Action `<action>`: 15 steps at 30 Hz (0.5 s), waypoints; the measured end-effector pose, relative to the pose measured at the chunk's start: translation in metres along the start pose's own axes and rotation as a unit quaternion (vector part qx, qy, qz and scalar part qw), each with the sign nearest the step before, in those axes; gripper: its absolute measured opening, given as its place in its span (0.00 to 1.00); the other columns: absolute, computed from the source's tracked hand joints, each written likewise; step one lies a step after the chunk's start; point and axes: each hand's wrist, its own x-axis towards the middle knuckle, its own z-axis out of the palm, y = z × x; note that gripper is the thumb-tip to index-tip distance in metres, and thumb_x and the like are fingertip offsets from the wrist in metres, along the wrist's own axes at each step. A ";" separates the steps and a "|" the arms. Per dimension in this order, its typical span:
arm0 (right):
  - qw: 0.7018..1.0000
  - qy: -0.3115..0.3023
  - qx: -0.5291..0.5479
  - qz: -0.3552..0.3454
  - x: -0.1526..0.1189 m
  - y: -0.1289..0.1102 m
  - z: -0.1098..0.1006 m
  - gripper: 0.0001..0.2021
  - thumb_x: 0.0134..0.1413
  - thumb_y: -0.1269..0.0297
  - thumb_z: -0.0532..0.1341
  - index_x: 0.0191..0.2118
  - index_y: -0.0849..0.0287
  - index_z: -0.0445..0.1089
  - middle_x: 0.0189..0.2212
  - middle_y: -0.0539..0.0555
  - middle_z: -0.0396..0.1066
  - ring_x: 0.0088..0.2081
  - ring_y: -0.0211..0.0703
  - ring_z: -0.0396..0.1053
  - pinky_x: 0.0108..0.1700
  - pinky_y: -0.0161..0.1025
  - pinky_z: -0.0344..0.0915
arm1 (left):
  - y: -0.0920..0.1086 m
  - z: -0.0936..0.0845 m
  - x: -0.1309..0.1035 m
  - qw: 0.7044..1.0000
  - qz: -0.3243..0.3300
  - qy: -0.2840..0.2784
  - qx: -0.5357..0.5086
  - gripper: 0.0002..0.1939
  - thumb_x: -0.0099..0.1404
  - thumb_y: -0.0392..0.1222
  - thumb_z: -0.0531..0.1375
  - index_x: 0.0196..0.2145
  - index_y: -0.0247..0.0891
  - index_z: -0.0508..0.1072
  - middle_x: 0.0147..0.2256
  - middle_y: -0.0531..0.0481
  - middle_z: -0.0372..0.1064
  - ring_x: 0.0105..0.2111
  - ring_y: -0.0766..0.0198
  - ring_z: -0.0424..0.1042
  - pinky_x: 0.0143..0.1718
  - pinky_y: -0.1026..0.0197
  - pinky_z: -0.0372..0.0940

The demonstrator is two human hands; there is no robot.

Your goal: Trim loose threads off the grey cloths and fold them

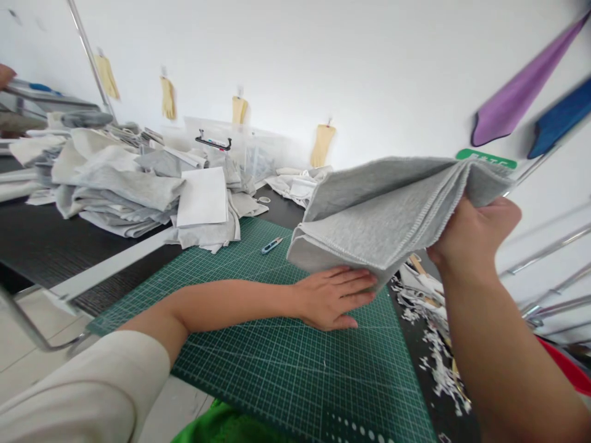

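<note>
A folded grey fabric piece (378, 215) with stitched edges hangs raised and tilted over the green cutting mat (295, 369). At its upper right corner, my right hand (478, 237) is closed round the fabric, with the fingertips partly hidden. My left hand (335, 298) lies flat, fingers stretched out, palm down at the fabric's lower edge just over the mat; whether it presses on the mat or the cloth is hard to tell. Small blue thread snips (272, 245) rest on the mat beyond my left hand.
Piles of grey and white fabric (124, 178) cover the table's left side, with a white sheet (202, 197) on top nearby. A clear plastic box (263, 151) stands behind. White scraps (438, 363) litter the right edge. Metal rails (554, 246) are at far right.
</note>
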 end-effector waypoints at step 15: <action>0.998 0.007 -0.043 0.038 -0.003 0.005 -0.003 0.15 0.42 0.61 0.63 0.17 0.61 0.58 0.19 0.44 0.52 0.23 0.31 0.52 0.24 0.33 0.57 | 0.009 0.006 -0.002 0.999 0.007 -0.035 -0.032 0.24 0.67 0.52 0.47 0.55 0.36 0.64 0.55 0.44 0.64 0.54 0.56 0.63 0.51 0.52 0.61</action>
